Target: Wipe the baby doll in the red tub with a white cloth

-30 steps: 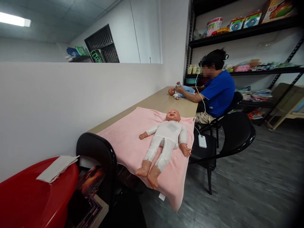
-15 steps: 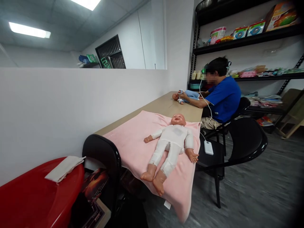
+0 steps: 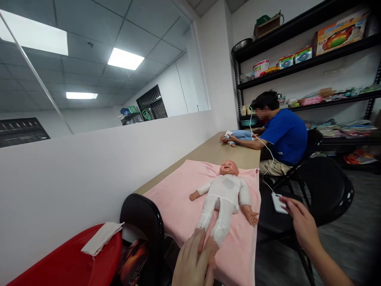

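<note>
A baby doll [image 3: 224, 190] in a white cloth body lies face up on a pink towel [image 3: 175, 186] over the table, its feet towards me. My left hand [image 3: 193, 262] is low in the middle, in front of the doll's feet and partly hiding them. Its fingers are stretched out and hold nothing; whether they touch the doll I cannot tell. On the right, beyond the table's side, my right hand [image 3: 305, 224] is raised with its fingers extended to the left. The fingertips overlap a white power bank [image 3: 277, 203] on the black chair behind, and nothing shows in the hand.
A co-worker in a blue shirt [image 3: 287, 137] sits farther along the table [image 3: 205, 153], handling another doll [image 3: 242, 135] in light blue. A black chair [image 3: 323, 190] stands right. At left are another chair [image 3: 143, 214] and a red basin [image 3: 68, 254] with a folded cloth [image 3: 102, 238].
Both my hands have come into view, the left over the doll's feet, the right beside the table. My view has tilted up, so the doll and table appear lower.
</note>
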Tool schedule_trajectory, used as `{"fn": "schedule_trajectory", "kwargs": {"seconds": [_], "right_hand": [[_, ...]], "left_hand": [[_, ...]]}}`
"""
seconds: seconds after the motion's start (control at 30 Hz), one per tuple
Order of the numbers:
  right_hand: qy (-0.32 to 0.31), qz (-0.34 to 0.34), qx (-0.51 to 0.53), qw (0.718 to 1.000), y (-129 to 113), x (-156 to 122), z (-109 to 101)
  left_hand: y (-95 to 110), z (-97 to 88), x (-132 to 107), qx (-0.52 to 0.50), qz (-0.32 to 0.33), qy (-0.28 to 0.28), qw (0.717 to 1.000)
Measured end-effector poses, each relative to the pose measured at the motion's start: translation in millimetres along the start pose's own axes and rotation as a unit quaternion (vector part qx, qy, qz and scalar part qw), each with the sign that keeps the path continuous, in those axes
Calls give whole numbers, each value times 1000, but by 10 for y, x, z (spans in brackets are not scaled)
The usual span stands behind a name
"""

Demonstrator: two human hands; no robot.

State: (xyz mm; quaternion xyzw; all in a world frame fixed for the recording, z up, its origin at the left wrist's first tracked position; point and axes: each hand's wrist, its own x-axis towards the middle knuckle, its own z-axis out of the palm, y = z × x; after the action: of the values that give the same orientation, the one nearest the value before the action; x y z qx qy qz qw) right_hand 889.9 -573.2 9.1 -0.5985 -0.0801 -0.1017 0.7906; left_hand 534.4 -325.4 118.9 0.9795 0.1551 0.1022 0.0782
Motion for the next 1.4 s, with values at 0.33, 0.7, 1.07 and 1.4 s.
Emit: {"fn": "schedule_trajectory", "kwargs": {"seconds": [0.33, 0.7, 1.07, 1.4], "right_hand": [[-127, 177, 179, 960, -60, 1385, 1946], [-332, 319, 186, 868, -132, 1457, 2360], [-352, 341, 271, 828, -119, 1419, 2155], [-283, 215, 256, 899, -317, 1074, 1987]], "left_hand": [[303, -15, 762, 13, -74, -109, 991], [396, -160, 1015, 25, -124, -142, 982], [385, -34, 1008, 32, -109, -129, 985], [433, -84, 988, 36, -130, -109, 985]]}}
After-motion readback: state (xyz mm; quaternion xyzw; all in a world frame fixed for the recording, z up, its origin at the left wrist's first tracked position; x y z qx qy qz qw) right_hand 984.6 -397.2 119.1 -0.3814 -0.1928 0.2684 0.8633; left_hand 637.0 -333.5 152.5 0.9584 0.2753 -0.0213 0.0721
